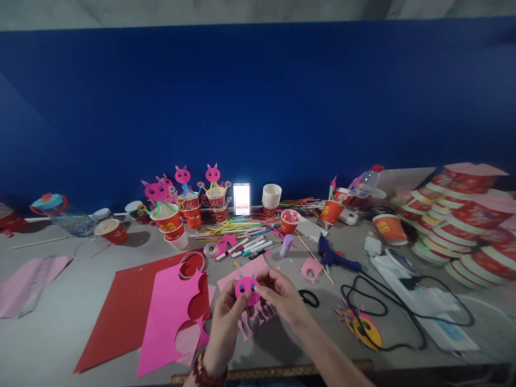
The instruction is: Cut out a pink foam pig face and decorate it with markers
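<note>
A small round pink face (247,292) with two dark eyes is held up between both hands above the table's near middle. My left hand (226,317), with a beaded bracelet at the wrist, grips its left edge between thumb and fingers. On the right edge, my right hand (280,295) pinches it, the thumb beside one eye. Light pink paper (258,267) lies behind and under the hands, with cut strips below them. Bright pink foam sheet (161,322) with round cut-outs rests on a red sheet (116,312) at the left.
Decorated cups (171,221) with pink faces stand at the back left. Markers (245,247) lie mid-table. A blue glue gun (338,258), its looping black cable, a white power strip (419,301) and stacked red cups (463,226) occupy the right. Black-handled scissors (309,298) lie beside my right hand.
</note>
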The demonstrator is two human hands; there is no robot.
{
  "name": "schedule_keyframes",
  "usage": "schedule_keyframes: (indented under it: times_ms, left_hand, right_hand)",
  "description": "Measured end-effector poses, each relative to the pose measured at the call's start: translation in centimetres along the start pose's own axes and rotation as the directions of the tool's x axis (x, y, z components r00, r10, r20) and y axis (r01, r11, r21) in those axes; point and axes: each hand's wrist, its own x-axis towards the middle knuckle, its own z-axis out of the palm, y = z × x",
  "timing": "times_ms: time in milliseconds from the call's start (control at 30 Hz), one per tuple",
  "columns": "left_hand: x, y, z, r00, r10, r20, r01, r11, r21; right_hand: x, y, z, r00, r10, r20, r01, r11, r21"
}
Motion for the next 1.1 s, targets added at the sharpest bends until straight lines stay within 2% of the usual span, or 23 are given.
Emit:
schedule_keyframes:
  times_ms: [333, 567, 833, 1100]
  left_hand:
    - [-0.2, -0.6, -0.3, 0.998, 0.05, 0.025, -0.052, 0.995, 0.085]
    - [-0.2, -1.2, -0.6, 0.995, 0.079, 0.055, -0.084, 0.992, 0.093]
    - [-0.1, -1.3, -0.7, 0.996, 0.062, 0.06, -0.067, 0.994, 0.087]
    - [-0.1, -1.2, -0.5, 0.998, 0.065, 0.015, -0.067, 0.991, 0.112]
  right_hand:
    - [0.2, -1.1, 0.9, 0.992, -0.063, -0.105, 0.061, 0.998, -0.024]
    - [0.2, -0.8, 0.9, 0.989, -0.046, -0.14, 0.044, 0.999, -0.012]
    - [0.4, -0.8, 0.8, 0.992, -0.029, -0.127, 0.024, 0.999, -0.035]
    - [0.4, -1.0, 1.0, 0.99, 0.001, -0.14, -0.001, 1.0, -0.002]
